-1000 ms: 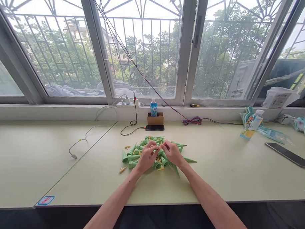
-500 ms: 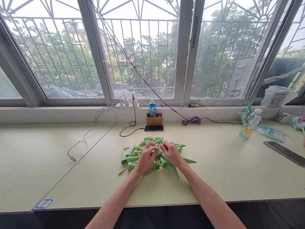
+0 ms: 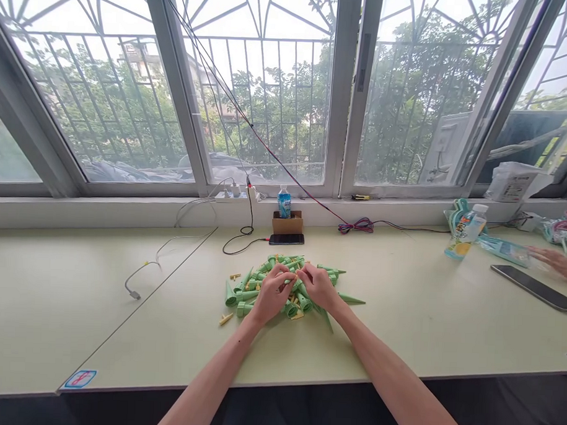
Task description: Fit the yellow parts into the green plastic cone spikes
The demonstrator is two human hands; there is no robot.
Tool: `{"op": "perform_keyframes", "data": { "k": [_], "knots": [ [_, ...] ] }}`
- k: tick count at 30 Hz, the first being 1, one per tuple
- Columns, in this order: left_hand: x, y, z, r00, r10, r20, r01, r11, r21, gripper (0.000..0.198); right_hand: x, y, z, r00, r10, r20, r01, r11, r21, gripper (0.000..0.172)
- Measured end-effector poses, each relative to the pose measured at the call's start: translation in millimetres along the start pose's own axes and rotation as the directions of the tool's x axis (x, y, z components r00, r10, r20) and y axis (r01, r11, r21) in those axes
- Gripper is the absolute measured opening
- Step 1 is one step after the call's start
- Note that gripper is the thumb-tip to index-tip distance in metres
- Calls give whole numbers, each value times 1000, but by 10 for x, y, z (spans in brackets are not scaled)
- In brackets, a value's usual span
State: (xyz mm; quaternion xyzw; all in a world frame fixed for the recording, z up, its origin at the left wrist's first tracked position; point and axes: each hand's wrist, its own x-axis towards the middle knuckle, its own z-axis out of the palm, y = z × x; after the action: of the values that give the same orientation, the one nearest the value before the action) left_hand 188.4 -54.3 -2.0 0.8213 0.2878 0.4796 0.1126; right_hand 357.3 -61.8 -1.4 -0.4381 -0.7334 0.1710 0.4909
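Observation:
Over the middle of a pile of green plastic cone-shaped spikes, my two hands meet with their fingertips almost touching. My left hand is closed in a pinch, and a bit of a green spike shows between its thumb and fingers. My right hand is pinched too, its fingertips against the same spot; what they grip is too small and covered to make out. Small yellow T-shaped pieces lie among the spikes and at the left of the pile. Both hands hide the pile's centre.
Behind the pile are a phone, a small cardboard box and a blue-labelled bottle. At right stand a drink bottle and a dark phone. Another person's hand reaches in there. A white cable lies left.
The other person's hand has come further in from the right edge, toward the bagged pale-blue item. My own hands keep nearly the same place and pinch.

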Motion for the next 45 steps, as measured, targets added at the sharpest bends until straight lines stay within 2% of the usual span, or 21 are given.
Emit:
{"op": "perform_keyframes", "data": {
  "k": [9, 18, 45],
  "knots": [
    [-7, -11, -2, 1000, -19, 19, 19, 1000, 13, 14, -3, -2, 4, 1000, -12, 3, 12, 1000, -10, 35],
    [14, -19, 7, 998, -59, -36, 59, 998, -3, 15, -13, -15, 4, 998, -41, 38, 39, 998, 54, 23],
    [0, -24, -7, 999, -32, -3, 32, 999, 26, 14, -11, 12, 18, 999, 2, 35, -1, 999, -41, 28]
  ]
}}
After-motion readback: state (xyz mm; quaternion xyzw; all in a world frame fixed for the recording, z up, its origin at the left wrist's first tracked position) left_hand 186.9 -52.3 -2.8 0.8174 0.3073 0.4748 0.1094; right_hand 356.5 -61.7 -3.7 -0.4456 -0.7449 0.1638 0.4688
